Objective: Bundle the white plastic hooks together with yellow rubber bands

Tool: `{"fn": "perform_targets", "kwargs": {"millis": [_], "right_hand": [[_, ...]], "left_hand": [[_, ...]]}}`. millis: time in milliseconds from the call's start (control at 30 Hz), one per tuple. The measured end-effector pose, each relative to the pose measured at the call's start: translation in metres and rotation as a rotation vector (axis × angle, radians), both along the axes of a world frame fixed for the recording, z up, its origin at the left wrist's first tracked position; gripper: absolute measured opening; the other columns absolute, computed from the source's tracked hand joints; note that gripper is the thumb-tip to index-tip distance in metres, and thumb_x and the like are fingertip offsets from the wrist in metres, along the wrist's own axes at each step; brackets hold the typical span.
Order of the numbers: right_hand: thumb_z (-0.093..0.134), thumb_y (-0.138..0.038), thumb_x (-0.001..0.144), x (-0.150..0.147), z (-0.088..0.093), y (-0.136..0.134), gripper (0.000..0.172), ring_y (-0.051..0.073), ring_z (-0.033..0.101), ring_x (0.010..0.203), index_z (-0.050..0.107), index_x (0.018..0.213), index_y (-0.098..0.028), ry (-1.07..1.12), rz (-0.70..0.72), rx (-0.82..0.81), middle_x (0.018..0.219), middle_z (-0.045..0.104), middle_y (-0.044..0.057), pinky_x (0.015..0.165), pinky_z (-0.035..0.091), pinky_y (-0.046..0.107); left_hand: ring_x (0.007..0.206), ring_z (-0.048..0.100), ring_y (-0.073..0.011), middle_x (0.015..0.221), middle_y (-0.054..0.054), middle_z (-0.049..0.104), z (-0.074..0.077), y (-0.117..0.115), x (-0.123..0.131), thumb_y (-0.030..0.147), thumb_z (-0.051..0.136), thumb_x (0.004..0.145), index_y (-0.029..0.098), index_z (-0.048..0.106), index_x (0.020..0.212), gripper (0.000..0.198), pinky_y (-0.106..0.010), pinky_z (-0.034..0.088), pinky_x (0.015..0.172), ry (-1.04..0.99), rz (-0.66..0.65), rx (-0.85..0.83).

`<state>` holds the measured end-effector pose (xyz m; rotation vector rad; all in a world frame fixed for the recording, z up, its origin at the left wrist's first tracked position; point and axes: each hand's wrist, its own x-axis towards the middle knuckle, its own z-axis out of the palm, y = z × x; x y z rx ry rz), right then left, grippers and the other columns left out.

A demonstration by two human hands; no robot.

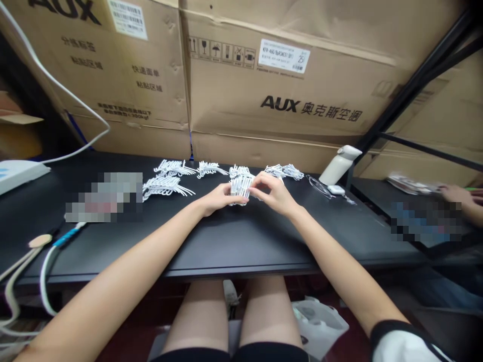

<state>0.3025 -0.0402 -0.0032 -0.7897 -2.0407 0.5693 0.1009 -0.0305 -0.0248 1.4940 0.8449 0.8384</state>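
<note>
Near the middle of the black table, my left hand [219, 199] is closed around the left and lower side of a bundle of thin white hooked pieces [240, 188]. The fingers of my right hand [272, 191] are bent and pinch at the right edge of the same bundle. Just behind it lies a pile of similar white pieces [240, 171]. More such piles rest in a row: one [210, 169] left of centre, larger ones [166, 185] farther left, and another [285, 171] to the right.
Large cardboard boxes [279, 100] stand behind the black table [241, 241]. At the right are a white bottle [339, 165], a small white case [336, 190] and a cable. A blurred-out device with a white cable [48, 271] is at left. Another person's hand [458, 196] shows far right.
</note>
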Motion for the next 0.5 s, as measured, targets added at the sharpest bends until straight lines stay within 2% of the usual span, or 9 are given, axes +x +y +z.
{"fn": "perform_targets", "kwargs": {"millis": [167, 267, 333, 400, 500], "right_hand": [[0.068, -0.043, 0.079, 0.001, 0.000, 0.002, 0.022, 0.018, 0.058, 0.077, 0.067, 0.075, -0.022, 0.037, 0.052, -0.065, 0.081, 0.061, 0.004, 0.076, 0.049, 0.035], [0.066, -0.047, 0.080, 0.001, 0.000, 0.006, 0.027, 0.018, 0.059, 0.075, 0.068, 0.072, -0.022, 0.161, -0.011, -0.077, 0.078, 0.062, 0.003, 0.075, 0.050, 0.035], [0.062, -0.051, 0.082, 0.002, -0.001, 0.010, 0.032, 0.017, 0.060, 0.072, 0.067, 0.070, -0.022, 0.284, -0.093, -0.122, 0.074, 0.064, 0.002, 0.073, 0.051, 0.035], [0.062, -0.054, 0.080, 0.003, -0.003, 0.015, 0.035, 0.017, 0.060, 0.069, 0.067, 0.069, -0.021, 0.369, -0.153, -0.191, 0.071, 0.064, 0.002, 0.069, 0.052, 0.034], [0.070, -0.056, 0.072, 0.004, -0.010, 0.022, 0.036, 0.017, 0.061, 0.067, 0.067, 0.069, -0.021, 0.399, -0.169, -0.305, 0.070, 0.065, 0.002, 0.062, 0.054, 0.032]], "left_hand": [[0.090, 0.064, -0.0207, 0.097, -0.007, 0.072, -0.002, 0.004, -0.002, 0.032, 0.083, 0.060, 0.015, 0.070, 0.096, 0.043, -0.038, 0.046, 0.088, -0.043, 0.002, 0.006], [0.088, 0.063, -0.0215, 0.095, -0.007, 0.071, -0.005, 0.003, -0.002, 0.032, 0.083, 0.059, 0.015, 0.068, 0.101, 0.048, -0.039, 0.048, 0.086, 0.006, 0.010, 0.072], [0.089, 0.062, -0.0229, 0.095, -0.006, 0.070, -0.006, 0.002, -0.001, 0.030, 0.081, 0.059, 0.015, 0.067, 0.101, 0.047, -0.040, 0.047, 0.087, 0.111, 0.102, 0.264], [0.093, 0.058, -0.0242, 0.096, -0.007, 0.069, -0.008, -0.001, 0.001, 0.026, 0.076, 0.064, 0.017, 0.068, 0.098, 0.036, -0.041, 0.046, 0.089, 0.245, 0.203, 0.530], [0.099, 0.052, -0.0247, 0.101, -0.007, 0.068, -0.009, -0.007, 0.005, 0.016, 0.061, 0.074, 0.019, 0.070, 0.094, 0.022, -0.040, 0.042, 0.093, 0.400, 0.235, 0.899]]}}
